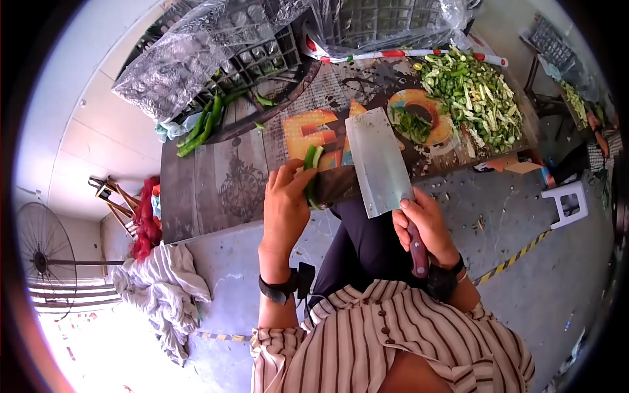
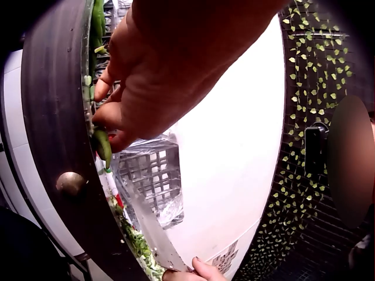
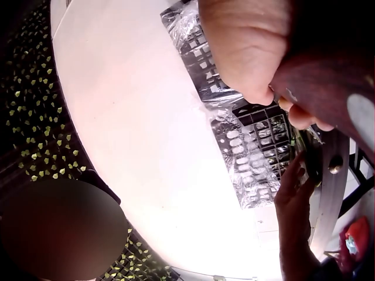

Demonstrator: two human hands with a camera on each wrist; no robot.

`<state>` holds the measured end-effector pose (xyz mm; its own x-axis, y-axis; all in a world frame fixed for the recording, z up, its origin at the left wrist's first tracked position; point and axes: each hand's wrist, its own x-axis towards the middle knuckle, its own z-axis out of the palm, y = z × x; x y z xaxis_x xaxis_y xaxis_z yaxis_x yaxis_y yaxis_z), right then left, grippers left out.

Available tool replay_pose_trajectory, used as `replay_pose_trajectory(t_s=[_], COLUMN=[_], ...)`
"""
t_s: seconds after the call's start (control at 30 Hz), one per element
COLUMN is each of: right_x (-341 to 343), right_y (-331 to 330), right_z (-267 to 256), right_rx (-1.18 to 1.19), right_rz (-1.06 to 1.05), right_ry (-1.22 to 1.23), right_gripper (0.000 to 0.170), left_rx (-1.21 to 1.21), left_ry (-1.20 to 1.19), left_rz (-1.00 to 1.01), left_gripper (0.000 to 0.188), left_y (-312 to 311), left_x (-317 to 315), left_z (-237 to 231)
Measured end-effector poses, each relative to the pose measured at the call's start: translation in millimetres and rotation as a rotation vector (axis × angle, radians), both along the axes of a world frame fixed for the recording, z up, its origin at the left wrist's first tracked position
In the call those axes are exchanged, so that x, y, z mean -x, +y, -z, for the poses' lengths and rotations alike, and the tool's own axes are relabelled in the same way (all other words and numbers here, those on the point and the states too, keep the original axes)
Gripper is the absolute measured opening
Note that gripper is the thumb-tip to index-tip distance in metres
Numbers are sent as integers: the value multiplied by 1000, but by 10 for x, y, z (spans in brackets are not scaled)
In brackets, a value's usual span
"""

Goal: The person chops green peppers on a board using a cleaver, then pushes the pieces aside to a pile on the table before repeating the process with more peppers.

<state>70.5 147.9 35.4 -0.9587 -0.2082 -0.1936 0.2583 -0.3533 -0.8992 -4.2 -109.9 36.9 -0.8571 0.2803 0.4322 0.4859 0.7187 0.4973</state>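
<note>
At the near edge of the table (image 1: 242,187), my left hand (image 1: 287,203) holds a long green pepper (image 1: 310,160) between thumb and fingers. Its upper end looks split, with a paler inner side showing. In the left wrist view, the end of the pepper (image 2: 103,147) sticks out past the fingers. My right hand (image 1: 429,223) grips a cleaver (image 1: 379,160) by its reddish-brown riveted handle. The broad blade points away from me, to the right of the pepper and apart from it, overlapping the table edge in the head view.
A large heap of chopped green pepper (image 1: 472,98) covers the table's right end, beside a smaller pile (image 1: 411,124). Whole green peppers (image 1: 206,128) lie at left, before a plastic-covered black crate (image 1: 255,59). A white stool (image 1: 569,202) stands on the floor at right.
</note>
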Motion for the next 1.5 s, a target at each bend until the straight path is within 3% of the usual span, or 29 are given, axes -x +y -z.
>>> replay_pose_trajectory(t_s=[0.4, 0.9, 1.5], right_x=[-19, -32, -46], right_y=[17, 9, 17], right_z=[12, 28, 63], right_rx=[7, 15, 25], right_rz=[7, -1, -4], right_ry=[-9, -21, -6], right_gripper=[18, 18, 21], left_rx=[34, 63, 84], left_ry=[6, 82, 31], left_rz=[-143, -172, -194], left_gripper=[27, 19, 27], left_y=[183, 150, 74], left_x=[-16, 40, 11], left_z=[66, 17, 12])
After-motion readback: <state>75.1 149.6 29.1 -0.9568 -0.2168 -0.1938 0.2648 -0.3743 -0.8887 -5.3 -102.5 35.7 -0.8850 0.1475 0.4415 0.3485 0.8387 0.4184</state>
